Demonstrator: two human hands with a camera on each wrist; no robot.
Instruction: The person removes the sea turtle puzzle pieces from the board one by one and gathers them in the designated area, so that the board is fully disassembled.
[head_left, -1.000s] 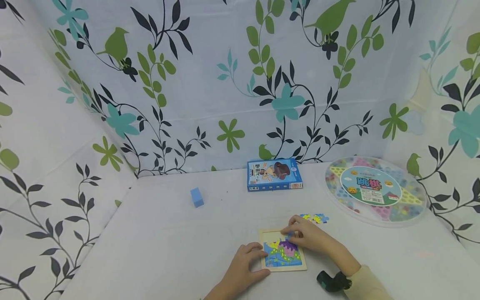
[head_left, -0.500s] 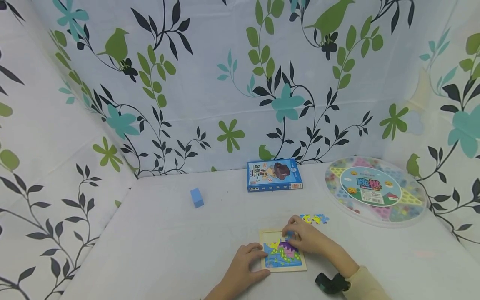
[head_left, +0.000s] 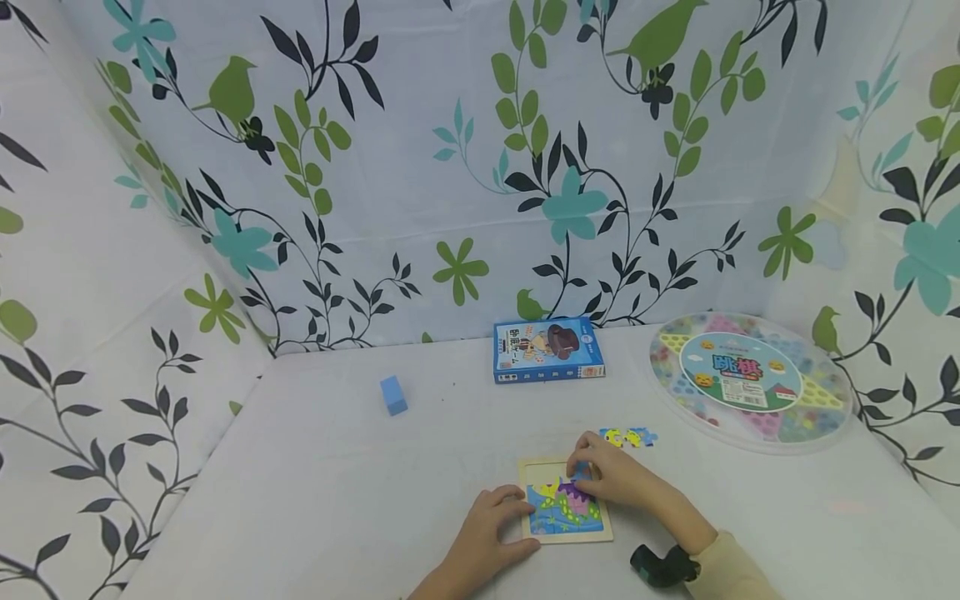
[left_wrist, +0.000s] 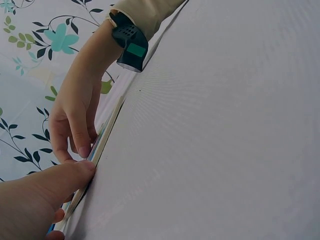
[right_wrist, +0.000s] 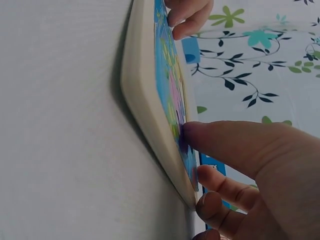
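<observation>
A small jigsaw puzzle (head_left: 564, 518) in a pale wooden frame (head_left: 573, 538) lies on the white table, showing blue, yellow, green and purple pieces. My left hand (head_left: 486, 533) holds the frame at its left side; in the left wrist view its thumb (left_wrist: 82, 172) lies against the frame's near edge. Over the upper right of the frame, my right hand (head_left: 618, 475) pinches a blue puzzle piece (head_left: 581, 472) with curled fingers. The right wrist view has that thumb (right_wrist: 210, 137) on a purple part of the puzzle. Just beyond the right hand lie loose puzzle pieces (head_left: 630, 437).
A blue game box (head_left: 549, 350) lies near the back edge. To its right is a large round Chinese checkers set (head_left: 742, 375) with a clear cover. A blue block (head_left: 393, 395) sits on the left. Patterned fabric (head_left: 420, 167) hangs behind the table.
The right hand's fingers have shifted very slightly to the right over the puzzle, with the blue piece beneath them. The left hand and the frame have stayed in place.
</observation>
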